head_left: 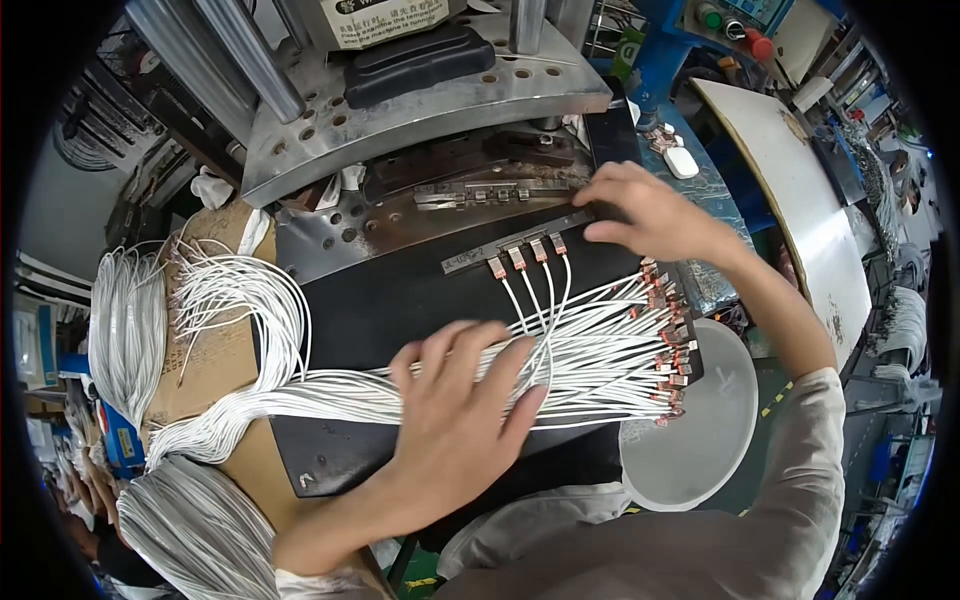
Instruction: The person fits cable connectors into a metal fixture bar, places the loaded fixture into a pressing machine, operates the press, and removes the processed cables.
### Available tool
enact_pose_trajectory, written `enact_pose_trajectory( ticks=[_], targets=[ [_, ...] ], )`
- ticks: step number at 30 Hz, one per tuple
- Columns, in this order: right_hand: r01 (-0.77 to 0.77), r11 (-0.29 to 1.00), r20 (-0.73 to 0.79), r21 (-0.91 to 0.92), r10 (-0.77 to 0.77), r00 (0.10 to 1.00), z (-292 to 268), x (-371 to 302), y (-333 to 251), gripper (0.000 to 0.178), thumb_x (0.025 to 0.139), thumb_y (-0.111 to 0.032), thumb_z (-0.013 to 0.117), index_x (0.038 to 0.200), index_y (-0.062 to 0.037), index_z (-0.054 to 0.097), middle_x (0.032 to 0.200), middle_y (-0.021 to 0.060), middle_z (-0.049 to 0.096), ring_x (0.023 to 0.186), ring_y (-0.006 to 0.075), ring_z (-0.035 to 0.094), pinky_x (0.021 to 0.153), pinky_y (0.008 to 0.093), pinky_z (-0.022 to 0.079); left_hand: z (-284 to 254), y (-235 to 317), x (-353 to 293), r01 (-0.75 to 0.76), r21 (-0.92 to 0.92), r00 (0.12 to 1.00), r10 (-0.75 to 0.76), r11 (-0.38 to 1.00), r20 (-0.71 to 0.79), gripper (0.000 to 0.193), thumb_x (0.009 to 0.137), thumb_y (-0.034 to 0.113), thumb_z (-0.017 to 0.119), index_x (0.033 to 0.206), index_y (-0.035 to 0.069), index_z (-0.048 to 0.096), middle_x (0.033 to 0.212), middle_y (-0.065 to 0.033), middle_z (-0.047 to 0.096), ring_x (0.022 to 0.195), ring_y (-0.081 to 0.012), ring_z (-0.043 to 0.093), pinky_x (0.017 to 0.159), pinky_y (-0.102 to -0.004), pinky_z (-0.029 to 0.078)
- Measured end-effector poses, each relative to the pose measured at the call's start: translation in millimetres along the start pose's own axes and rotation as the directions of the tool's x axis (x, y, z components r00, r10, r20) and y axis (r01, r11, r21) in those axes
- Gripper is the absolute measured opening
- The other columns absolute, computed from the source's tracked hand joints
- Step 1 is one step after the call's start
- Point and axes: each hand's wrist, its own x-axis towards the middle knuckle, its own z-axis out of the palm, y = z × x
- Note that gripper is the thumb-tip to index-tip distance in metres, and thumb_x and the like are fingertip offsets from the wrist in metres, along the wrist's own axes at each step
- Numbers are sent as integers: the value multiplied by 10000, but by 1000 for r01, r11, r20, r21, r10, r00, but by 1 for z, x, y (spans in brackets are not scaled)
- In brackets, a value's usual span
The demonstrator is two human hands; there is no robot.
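A thick bundle of white cables (pixel 340 395) with small connectors (pixel 668 345) at its right end lies across the black work surface. Over its middle rests my left hand (pixel 455 425), fingers spread and stretched, touching the cables. Above the bundle, a narrow metal bar (pixel 463 262) holds several cable ends with metal and orange connectors (pixel 517 258) in a row. The bar's right end sits between the thumb and fingers of my right hand (pixel 645 215). Just behind the bar, a metal fixture (pixel 490 193) with small slots stands on the press bed.
A heavy steel press plate (pixel 430 120) on columns overhangs the back. Coiled cables (pixel 190 520) lie on cardboard at left. A pale round bin (pixel 715 420) stands at right, below the surface. A control panel (pixel 735 30) with buttons is at upper right, beside a white-topped table (pixel 780 180).
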Motion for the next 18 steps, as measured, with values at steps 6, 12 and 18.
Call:
enact_pose_trajectory(
  ticks=[6,12,18],
  targets=[
    [102,981,-58,-163,-113,992,45,7,-16,226,935,-58,630,1142,33,637,1036,111,644,964,244,620,840,364,496,57,-3,37,-37,92,999,36,995,14,533,900,414,705,1184,-29,618,1148,-146,585,1088,-328,534,842,-471,451],
    [-192,888,265,418,83,961,38,53,-18,278,973,-53,577,1231,44,616,1078,123,681,1013,226,626,897,361,492,43,6,43,44,65,997,-49,997,67,363,920,339,703,949,-15,630,948,-138,595,823,-322,580,647,-429,479],
    [-45,992,-315,-119,5,949,31,169,25,332,973,-209,616,1265,-51,618,1164,96,674,1030,189,613,950,354,493,47,-78,135,-88,74,898,111,993,-426,232,951,177,624,824,-15,647,778,-183,611,736,-379,604,674,-469,487]
  ],
)
